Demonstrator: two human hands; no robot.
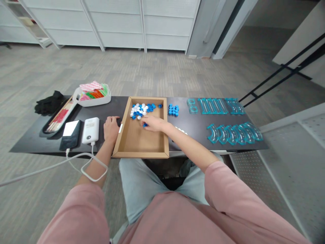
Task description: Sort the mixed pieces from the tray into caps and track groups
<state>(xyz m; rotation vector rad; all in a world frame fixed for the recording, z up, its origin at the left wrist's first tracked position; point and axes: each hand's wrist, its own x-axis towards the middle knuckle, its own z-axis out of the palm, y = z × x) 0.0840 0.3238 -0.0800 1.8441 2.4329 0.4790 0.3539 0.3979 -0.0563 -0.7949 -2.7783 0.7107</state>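
Observation:
A shallow cardboard tray [142, 155] lies in front of me on the dark table. In its far part is a loose pile of small white and blue plastic pieces [142, 109]. My right hand [153, 123] reaches into the tray just on the near side of this pile. Its fingers are closed on a small blue plastic piece [145, 125], partly hidden by the fingertips. My left hand [111, 128] lies on the table beside the tray's left wall, fingers stretched out, holding nothing. Right of the tray, several blue pieces [173, 110] stand in neat rows.
Clear teal curved parts [235, 134] and straight parts [212, 106] lie at the right. White pieces [181, 130] show partly behind my right forearm. At the left are a phone [70, 135], a cabled power bank [90, 130], a black tray [59, 117] and a white basket [95, 101].

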